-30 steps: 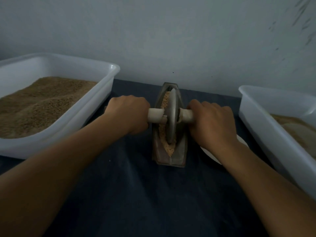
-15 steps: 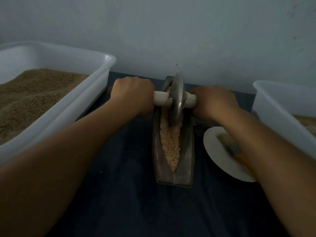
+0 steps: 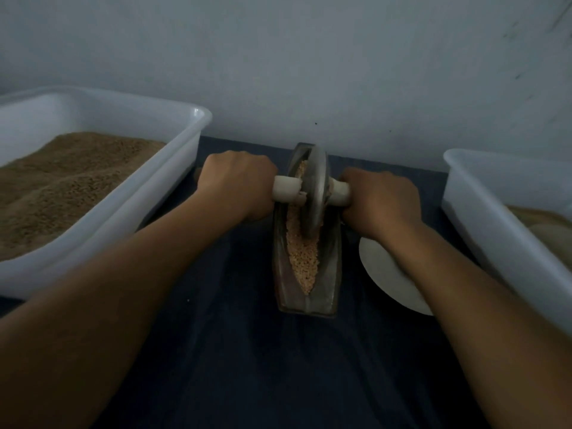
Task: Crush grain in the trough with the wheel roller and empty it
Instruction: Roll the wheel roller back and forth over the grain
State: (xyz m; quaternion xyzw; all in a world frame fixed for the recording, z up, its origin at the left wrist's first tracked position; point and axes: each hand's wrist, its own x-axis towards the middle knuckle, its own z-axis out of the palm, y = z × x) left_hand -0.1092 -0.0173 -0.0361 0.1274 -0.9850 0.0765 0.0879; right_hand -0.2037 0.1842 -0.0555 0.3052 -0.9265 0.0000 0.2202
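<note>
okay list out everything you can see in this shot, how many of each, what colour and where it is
trough: one, grey metal, boat-shaped, centre of the table, lengthwise toward the wall
grain: one tan strip, inside the trough
wheel roller: one, grey disc on a pale handle bar, standing in the trough's far half
left tub: one, white plastic, left of the trough, filled with brown grain
right tub: one, white plastic, right edge, pale contents partly visible
plate: one, white, right of the trough, partly under the right forearm
table cover: one, dark blue
wall: grey, behind
left hand: grips the left handle
right hand: grips the right handle
</note>
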